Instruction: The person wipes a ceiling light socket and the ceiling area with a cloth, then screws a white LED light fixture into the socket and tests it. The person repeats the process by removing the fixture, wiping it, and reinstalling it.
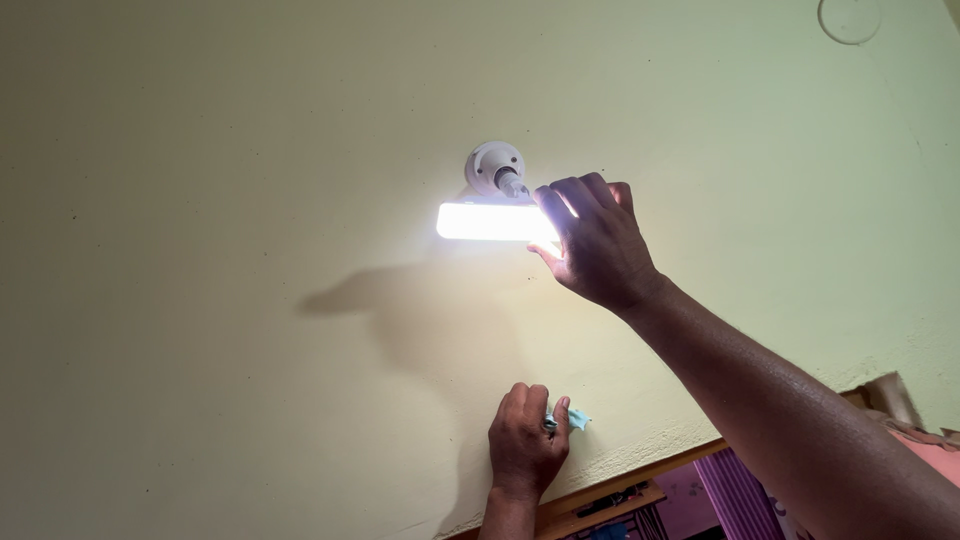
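A lit bar-shaped lamp point(487, 221) hangs from a round white wall holder point(494, 166) on a pale yellow-green wall point(200, 200). My right hand point(597, 243) reaches up and wraps its fingers over the right end of the lamp, gripping it. Lower down, my left hand point(524, 440) rests against the wall with its fingers closed on a small light blue cloth point(574, 419), a corner of which sticks out to the right.
A wooden frame edge point(640, 475) runs along the bottom right, with purple curtain fabric point(735, 495) below it. A round white plate point(849, 18) sits on the wall at the top right. The hand's shadow falls left of the lamp.
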